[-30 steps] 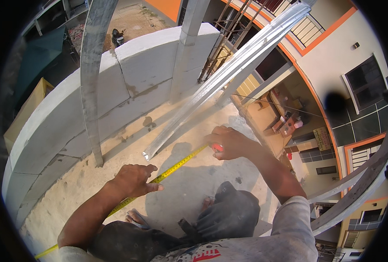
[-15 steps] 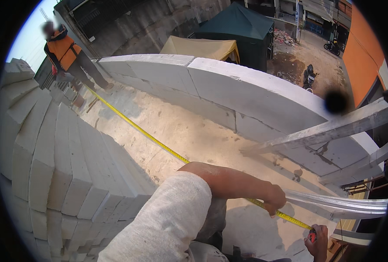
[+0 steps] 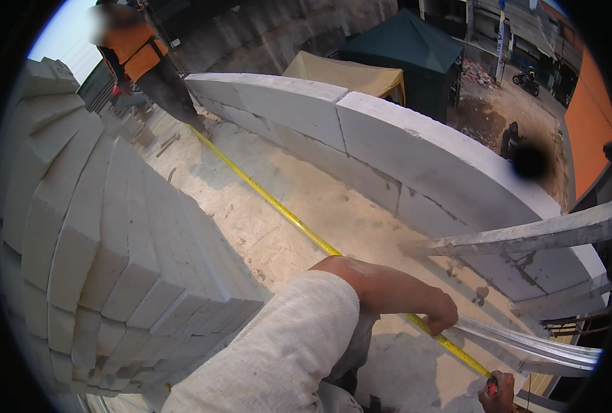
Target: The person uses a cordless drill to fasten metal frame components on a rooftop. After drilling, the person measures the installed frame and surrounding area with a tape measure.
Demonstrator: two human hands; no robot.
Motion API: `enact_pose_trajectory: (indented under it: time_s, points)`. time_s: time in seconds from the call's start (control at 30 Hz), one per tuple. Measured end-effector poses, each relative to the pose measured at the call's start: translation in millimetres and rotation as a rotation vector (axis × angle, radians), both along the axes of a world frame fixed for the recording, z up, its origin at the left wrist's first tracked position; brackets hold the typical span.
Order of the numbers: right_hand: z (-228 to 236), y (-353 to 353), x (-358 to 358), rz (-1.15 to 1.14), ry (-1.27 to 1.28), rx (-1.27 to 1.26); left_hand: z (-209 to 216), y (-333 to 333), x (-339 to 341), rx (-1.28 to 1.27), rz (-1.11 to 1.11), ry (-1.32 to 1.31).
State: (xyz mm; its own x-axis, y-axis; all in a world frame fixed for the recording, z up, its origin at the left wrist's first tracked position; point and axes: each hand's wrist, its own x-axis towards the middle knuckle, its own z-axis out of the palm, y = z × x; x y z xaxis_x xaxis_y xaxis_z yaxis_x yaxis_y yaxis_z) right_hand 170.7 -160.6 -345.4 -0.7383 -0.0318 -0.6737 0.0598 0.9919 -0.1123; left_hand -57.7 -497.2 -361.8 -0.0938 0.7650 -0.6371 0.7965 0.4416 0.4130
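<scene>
A yellow tape measure blade [image 3: 271, 199] stretches from beside a co-worker's feet at the far left to the lower right. My right hand [image 3: 501, 394] is closed round its red and black case [image 3: 491, 387], partly cut off near the lower edge. With a grey sleeve [image 3: 278, 330] on its arm, my left hand [image 3: 442, 311] reaches across to the right. Its fingers are curled down at the blade, a short way from the case. My left forearm hides part of the blade, and the fingertips are only partly visible.
Pale blocks [image 3: 141, 248] are stacked at left. A low block wall [image 3: 416, 151] runs along the right, with a wooden brace [image 3: 526, 230] against it. Metal channels [image 3: 533, 341] lie near my hands. The co-worker [image 3: 137, 55] in orange stands at the far end.
The view has shifted, so the wall, stack and co-worker sit differently in the picture. Both my hands stay at the tape measure, which remains stretched out.
</scene>
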Motion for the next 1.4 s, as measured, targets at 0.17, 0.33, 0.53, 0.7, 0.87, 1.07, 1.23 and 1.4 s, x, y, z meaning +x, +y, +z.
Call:
enact_pose_trajectory:
  time_s: [0.17,0.33,0.53,0.7,0.87,1.07,1.23,1.4]
  points:
    - [-11.9,7.1,9.8,-0.064,0.031,-0.129,-18.1,1.8,-2.3,-0.109,-0.021,-0.015]
    - [-18.5,-11.1,12.2,0.028,-0.003,0.030,-23.3,3.1,-1.8,-0.114,-0.091,0.063]
    - [-13.4,-13.6,15.6,-0.005,-0.017,0.022,-7.0,-2.6,-2.2,-0.311,-0.142,-0.075]
    - [-17.6,-6.7,22.4,-0.082,0.008,-0.018,2.5,-10.9,4.4,-0.368,-0.053,-0.235]
    - [-17.0,-10.1,18.6,-0.101,0.017,0.001,13.3,-14.4,6.6,-0.395,-0.087,-0.210]
    - [-12.9,-15.4,16.1,-0.107,0.035,-0.046,27.7,-19.5,10.9,-0.378,-0.137,-0.097]
    - [-23.8,-10.6,21.4,-0.073,0.117,-0.082,26.8,-24.2,11.7,-0.395,-0.112,-0.015]
    - [-30.4,-3.9,29.3,0.004,0.156,-0.006,10.3,-21.2,10.4,-0.386,-0.123,-0.024]
